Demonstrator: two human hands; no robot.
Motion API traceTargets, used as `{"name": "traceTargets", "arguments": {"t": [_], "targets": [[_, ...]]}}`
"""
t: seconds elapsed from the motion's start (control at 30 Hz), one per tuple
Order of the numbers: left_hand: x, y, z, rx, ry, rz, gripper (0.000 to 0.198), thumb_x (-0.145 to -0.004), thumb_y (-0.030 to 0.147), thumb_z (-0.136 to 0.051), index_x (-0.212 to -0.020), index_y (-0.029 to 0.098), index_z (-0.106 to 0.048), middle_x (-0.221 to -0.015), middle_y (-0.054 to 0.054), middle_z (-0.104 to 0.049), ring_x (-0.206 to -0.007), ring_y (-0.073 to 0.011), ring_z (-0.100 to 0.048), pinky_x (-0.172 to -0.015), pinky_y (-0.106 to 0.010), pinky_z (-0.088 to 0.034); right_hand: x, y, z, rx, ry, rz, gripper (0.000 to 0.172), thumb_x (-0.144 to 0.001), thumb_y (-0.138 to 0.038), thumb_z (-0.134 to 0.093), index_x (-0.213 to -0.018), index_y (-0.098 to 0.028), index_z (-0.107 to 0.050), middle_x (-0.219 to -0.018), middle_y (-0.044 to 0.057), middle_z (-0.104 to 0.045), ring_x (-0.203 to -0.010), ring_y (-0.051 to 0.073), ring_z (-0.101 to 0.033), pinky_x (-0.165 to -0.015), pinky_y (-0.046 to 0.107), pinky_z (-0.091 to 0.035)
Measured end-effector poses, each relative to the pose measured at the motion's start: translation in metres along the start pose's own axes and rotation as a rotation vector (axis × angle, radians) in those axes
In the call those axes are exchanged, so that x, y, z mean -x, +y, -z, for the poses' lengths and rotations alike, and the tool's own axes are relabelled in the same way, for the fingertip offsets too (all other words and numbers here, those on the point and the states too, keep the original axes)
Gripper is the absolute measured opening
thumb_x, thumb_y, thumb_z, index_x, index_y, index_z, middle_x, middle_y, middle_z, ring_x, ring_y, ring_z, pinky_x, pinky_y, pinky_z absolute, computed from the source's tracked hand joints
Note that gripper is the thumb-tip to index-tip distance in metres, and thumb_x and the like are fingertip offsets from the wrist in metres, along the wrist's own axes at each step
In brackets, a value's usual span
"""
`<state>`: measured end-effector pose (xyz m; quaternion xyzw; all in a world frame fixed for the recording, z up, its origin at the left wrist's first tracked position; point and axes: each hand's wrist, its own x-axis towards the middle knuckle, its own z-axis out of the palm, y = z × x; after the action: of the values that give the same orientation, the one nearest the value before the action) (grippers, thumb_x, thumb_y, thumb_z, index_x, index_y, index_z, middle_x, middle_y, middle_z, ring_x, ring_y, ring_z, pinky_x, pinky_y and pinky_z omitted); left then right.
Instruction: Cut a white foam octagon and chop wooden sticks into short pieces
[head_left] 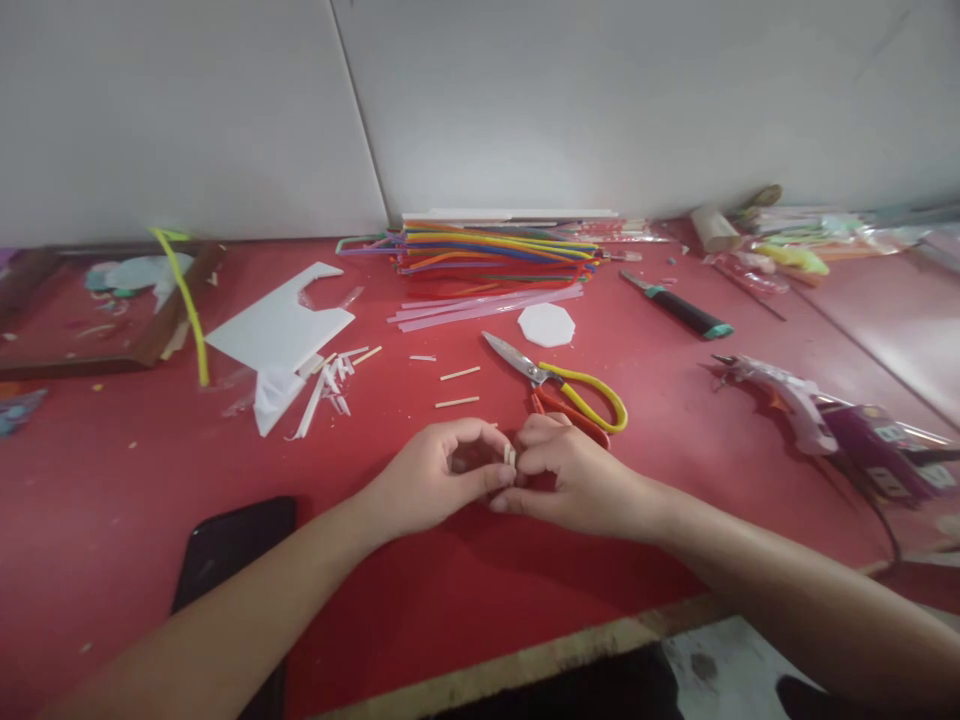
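Note:
Both hands meet at the middle of the red table. My left hand (442,475) pinches short wooden stick pieces (509,456) between thumb and forefinger. Against them rests my right hand (574,475), its fingers bent and closed; whatever lies between its fingertips is too small to make out. Two short thin sticks, one (460,373) above the other (457,402), lie just beyond my left hand. Scissors (536,375) with one yellow and one red handle lie open behind my right hand. A white octagon piece (547,325) is farther back.
Colourful straws (495,250) lie along the wall. A cut white sheet (281,320) and scraps (326,390) are on the left, above a black phone (236,545). To the right are a utility knife (686,312) and a glue gun (784,395).

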<state>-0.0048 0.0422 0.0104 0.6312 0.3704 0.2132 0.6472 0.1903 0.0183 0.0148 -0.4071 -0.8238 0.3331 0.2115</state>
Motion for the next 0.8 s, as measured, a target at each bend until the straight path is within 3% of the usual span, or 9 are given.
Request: {"name": "traceTargets", "arguments": {"t": [0.2,0.4,0.63,0.8], "targets": [[0.004,0.002,0.0,-0.194,0.066,-0.093,0.006,-0.085,0.025,-0.064,-0.086,0.019,-0.065,-0.076,0.003,-0.068,-0.068,-0.0106,-0.064,-0.061,-0.019,-0.05,-0.001,0.005,-0.005,0.211,0.084,0.045,0.023,-0.083,-0.034,-0.071,-0.065,-0.019,-0.067,-0.07,0.001,-0.061,-0.077,0.017,-0.051,-0.079,0.037,-0.033],[0.002,0.0,0.004,-0.502,0.289,-0.306,0.002,-0.084,0.022,-0.066,-0.086,0.021,-0.067,-0.086,0.002,-0.07,-0.08,-0.0106,-0.065,-0.072,-0.019,-0.05,-0.001,0.007,0.004,0.312,0.207,0.061,0.014,-0.089,-0.033,-0.064,-0.09,-0.02,-0.069,-0.089,0.005,-0.065,-0.087,0.021,-0.051,-0.084,0.038,-0.034],[0.003,-0.004,0.004,-0.574,0.271,-0.381,0.003,-0.087,0.022,-0.064,-0.088,0.022,-0.066,-0.087,0.002,-0.07,-0.08,-0.0104,-0.064,-0.073,-0.019,-0.049,-0.002,0.015,-0.002,0.326,0.25,0.101,0.011,-0.088,-0.02,-0.061,-0.08,-0.021,-0.069,-0.08,0.002,-0.066,-0.083,0.019,-0.051,-0.083,0.037,-0.034],[0.004,-0.001,0.002,-0.591,0.268,-0.308,0.005,-0.089,0.022,-0.062,-0.09,0.023,-0.066,-0.089,0.002,-0.071,-0.081,-0.0124,-0.065,-0.071,-0.021,-0.049,-0.004,0.017,-0.003,0.276,0.197,0.067,0.011,-0.087,-0.019,-0.061,-0.081,-0.021,-0.071,-0.079,0.003,-0.065,-0.081,0.019,-0.051,-0.081,0.037,-0.035]]}}
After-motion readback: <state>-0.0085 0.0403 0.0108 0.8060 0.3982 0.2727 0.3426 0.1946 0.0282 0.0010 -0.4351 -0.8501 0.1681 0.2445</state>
